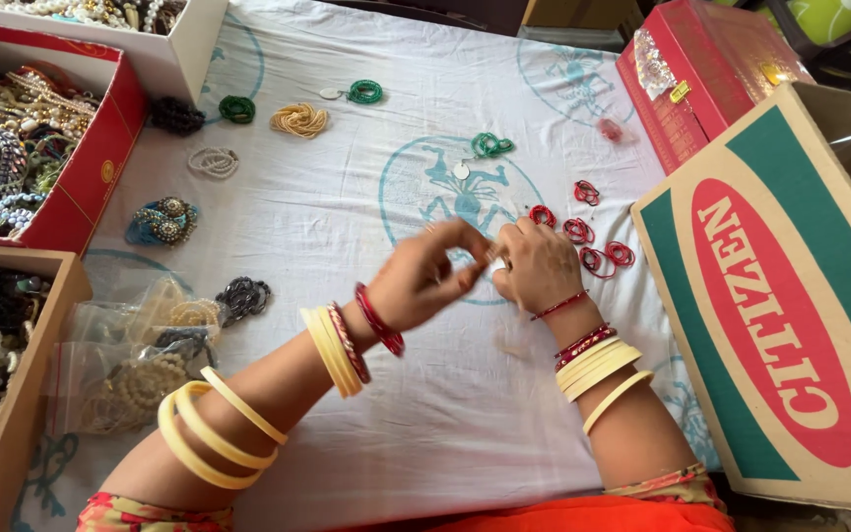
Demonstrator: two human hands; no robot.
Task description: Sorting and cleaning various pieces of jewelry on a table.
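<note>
Both hands meet over the middle of the white printed cloth (347,227): the left hand (425,278) is curled, fingertips pinched together, the right hand (536,266) is half closed against it, and whatever tiny piece they grip is too small to tell. Just beyond the right hand lie small red bead loops (583,232), scattered flat. Open cloth stretches farther up to green bead coils (490,146), with a cardboard box (780,305) hemming the right edge.
</note>
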